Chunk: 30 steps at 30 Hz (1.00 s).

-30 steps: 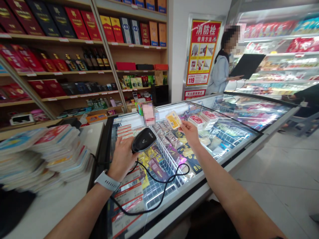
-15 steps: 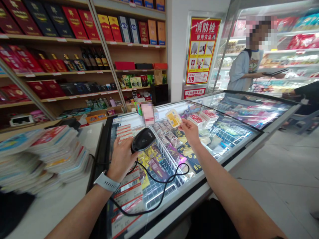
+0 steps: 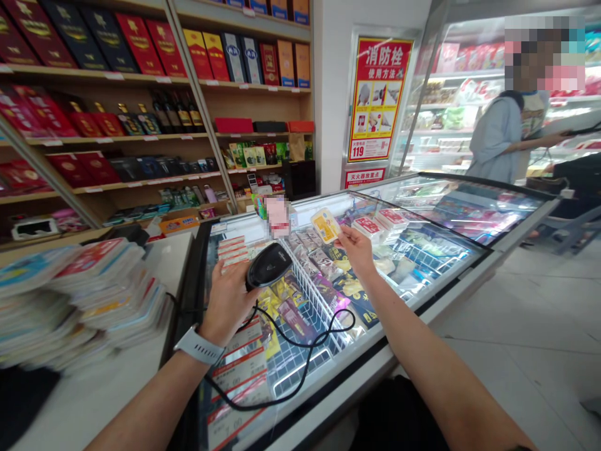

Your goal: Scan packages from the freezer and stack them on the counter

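Note:
Wrapped around a black handheld scanner (image 3: 270, 265) is my left hand (image 3: 228, 302), its wrist wearing a pale watch. The scanner's black cable loops over the glass top of the freezer (image 3: 385, 351). My right hand (image 3: 355, 249) pinches the edge of a yellow and white card-like packet (image 3: 325, 226), held tilted above the glass. Just beyond that hand, two stacks of red and white packets (image 3: 369, 227) sit on the freezer. Price labels (image 3: 239, 369) lie along its left side. Bagged goods show in wire baskets under the glass.
Tall piles of flat packets (image 3: 106, 282) stand on the white counter (image 3: 176, 250) at left. Shelves (image 3: 141, 70) of boxes and bottles line the back. A person (image 3: 498, 134) stands behind the freezer at right.
The person at the back has moved right. Both my hands keep their holds and have barely shifted, while the view has changed very slightly.

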{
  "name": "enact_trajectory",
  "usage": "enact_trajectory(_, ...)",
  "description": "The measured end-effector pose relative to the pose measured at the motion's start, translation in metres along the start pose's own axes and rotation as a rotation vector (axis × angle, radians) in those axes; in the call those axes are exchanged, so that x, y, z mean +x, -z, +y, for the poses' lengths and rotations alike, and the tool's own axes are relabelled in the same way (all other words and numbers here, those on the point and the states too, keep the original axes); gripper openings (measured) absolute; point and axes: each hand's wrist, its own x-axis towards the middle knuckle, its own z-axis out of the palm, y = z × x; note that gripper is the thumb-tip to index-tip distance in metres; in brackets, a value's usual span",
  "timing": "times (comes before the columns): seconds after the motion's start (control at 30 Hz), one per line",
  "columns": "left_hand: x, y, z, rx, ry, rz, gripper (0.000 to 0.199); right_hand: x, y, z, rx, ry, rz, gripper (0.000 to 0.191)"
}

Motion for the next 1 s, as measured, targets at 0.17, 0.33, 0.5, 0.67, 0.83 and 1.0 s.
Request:
enact_trajectory(0.17,-0.001,-0.002,-0.002,0.018,-0.007,0.025,0.034,0.0,0.002,0.002,-0.015,0.003,0.018,0.052)
enact_trajectory(0.33,-0.001,-0.002,-0.002,0.016,0.001,0.022,0.035,0.004,0.006,0.001,-0.047,-0.001,0.052,0.052)
enact_trajectory(0.5,-0.001,0.002,0.001,-0.002,-0.005,0.013,0.033,0.018,0.02,-0.006,-0.173,0.081,0.099,0.048)
enact_trajectory(0.67,0.0,0.004,0.002,-0.016,-0.003,0.011,0.034,0.034,0.055,-0.018,-0.566,0.298,0.22,0.04)
enact_trajectory(0.83,0.0,0.004,0.003,-0.026,-0.001,0.019,0.034,0.04,0.089,-0.033,-1.06,0.54,0.237,0.032)
enact_trajectory(1.0,0.0,0.004,0.004,-0.033,-0.007,0.03,0.035,0.038,0.104,-0.033,-1.309,0.604,0.151,0.03)
